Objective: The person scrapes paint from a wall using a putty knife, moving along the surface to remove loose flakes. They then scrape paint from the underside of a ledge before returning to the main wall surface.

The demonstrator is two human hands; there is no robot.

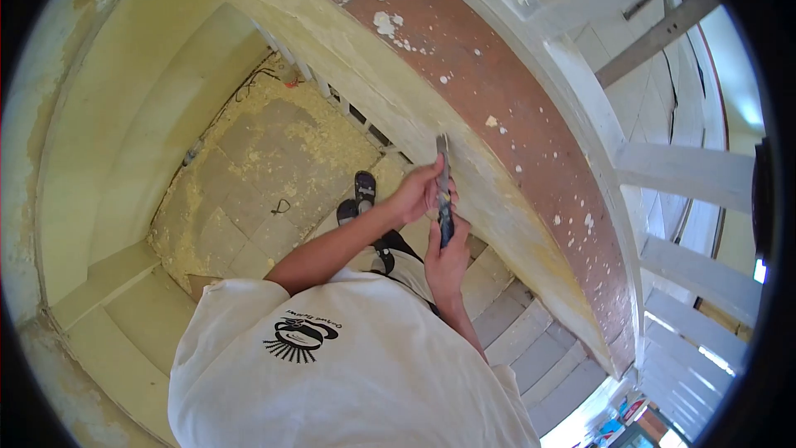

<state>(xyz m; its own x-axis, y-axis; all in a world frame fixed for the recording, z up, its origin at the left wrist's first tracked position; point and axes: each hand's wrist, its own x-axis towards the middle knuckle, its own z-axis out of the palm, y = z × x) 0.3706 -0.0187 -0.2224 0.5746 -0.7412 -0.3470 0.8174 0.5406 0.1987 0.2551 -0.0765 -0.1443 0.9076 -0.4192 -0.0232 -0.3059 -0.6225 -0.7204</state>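
Observation:
My right hand (448, 261) is closed round the dark handle of a scraper (444, 168). Higher up, my left hand (419, 192) grips the same tool near its grey metal blade. The blade points away from me, its tip overlapping the upper part of a low yellowish wall (506, 199) with patchy, worn paint. Along the top of that wall runs a reddish-brown ledge (464, 58) spotted with white flakes and splashes.
Yellow paint flakes litter the tiled floor (249, 199) to the left, where a small dark loop (282, 207) lies. Tiled steps (539, 348) descend at the lower right. White railing bars (688, 174) stand beyond the ledge. A yellow wall (141, 133) borders the left side.

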